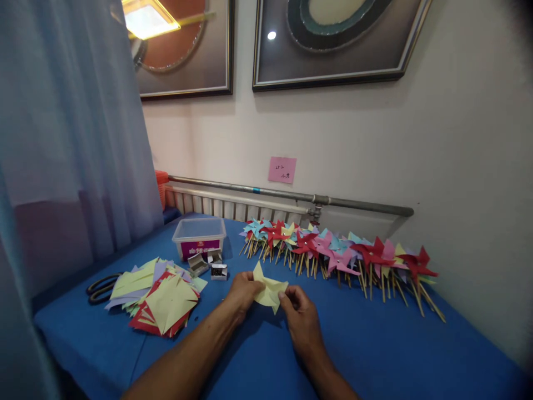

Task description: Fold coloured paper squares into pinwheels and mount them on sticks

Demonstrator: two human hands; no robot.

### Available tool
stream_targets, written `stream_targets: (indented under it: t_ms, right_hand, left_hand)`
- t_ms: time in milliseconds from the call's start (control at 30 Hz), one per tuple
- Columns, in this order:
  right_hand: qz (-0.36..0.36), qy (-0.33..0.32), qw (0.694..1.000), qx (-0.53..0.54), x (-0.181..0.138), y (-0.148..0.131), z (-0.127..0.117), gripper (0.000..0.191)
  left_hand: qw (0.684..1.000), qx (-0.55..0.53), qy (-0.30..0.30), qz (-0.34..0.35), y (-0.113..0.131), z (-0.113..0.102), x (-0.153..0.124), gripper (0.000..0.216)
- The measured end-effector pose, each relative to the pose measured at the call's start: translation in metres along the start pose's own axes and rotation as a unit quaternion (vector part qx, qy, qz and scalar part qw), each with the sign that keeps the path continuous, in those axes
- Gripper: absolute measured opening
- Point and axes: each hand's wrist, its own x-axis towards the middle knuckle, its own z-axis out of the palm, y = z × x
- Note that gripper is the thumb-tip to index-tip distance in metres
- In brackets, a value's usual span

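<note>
A pale yellow paper pinwheel [270,290], its corners folded toward the middle, is held up over the blue table between both hands. My left hand [245,293] pinches its left side, thumb near the centre. At its right edge my right hand [300,316] pinches a tip between thumb and forefinger, the other fingers curled. Left of my hands lies a stack of cut paper squares [170,305] in yellow, red, green and lilac. A small open box [219,271] with dark contents stands beyond my left hand.
A row of finished pinwheels [337,253] on sticks lies along the wall side. A clear plastic tub [200,230] stands at the back left, with little grey boxes [198,264] before it. Dark-handled scissors [102,288] lie by the paper. A blue curtain [75,139] hangs at left.
</note>
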Motion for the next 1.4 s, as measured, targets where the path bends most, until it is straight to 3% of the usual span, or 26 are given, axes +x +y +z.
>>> stream_targets:
  t_ms: [167,367,567,800,1000,1167,1267,1400]
  right_hand:
    - [0.010,0.039,0.999,-0.023,0.003,-0.004,-0.002,0.041]
    - [-0.002,0.043,0.996,-0.079,0.003,-0.001,-0.003,0.035]
    - [-0.067,0.021,0.988,-0.140,-0.002,-0.004,-0.003,0.022]
    - [-0.205,-0.007,0.948,-0.242,-0.004,-0.006,-0.008,0.017]
    - [-0.250,-0.061,0.940,-0.223,-0.003,-0.005,-0.009,0.018]
    - [-0.197,-0.068,0.957,-0.202,-0.005,-0.008,-0.007,0.023]
    - [-0.105,-0.049,0.982,-0.146,-0.003,-0.007,-0.004,0.034]
    - [0.024,-0.009,1.000,0.009,0.001,0.000,0.003,0.045]
  left_hand:
    - [1.000,-0.022,-0.018,-0.009,-0.001,0.001,-0.001,0.020]
    - [0.999,-0.030,0.003,-0.024,-0.002,0.001,0.001,0.020]
    - [0.999,-0.041,0.001,-0.020,-0.002,0.000,0.000,0.018]
    - [0.999,-0.042,0.002,-0.032,-0.002,0.000,-0.001,0.012]
    - [1.000,-0.011,0.003,-0.013,-0.007,-0.002,0.006,0.020]
    - [0.999,0.044,0.017,0.024,-0.007,-0.004,0.008,0.016]
    - [0.998,0.052,0.006,0.032,-0.006,-0.002,0.006,0.016]
    - [0.999,0.037,-0.010,0.019,-0.006,0.000,0.003,0.018]
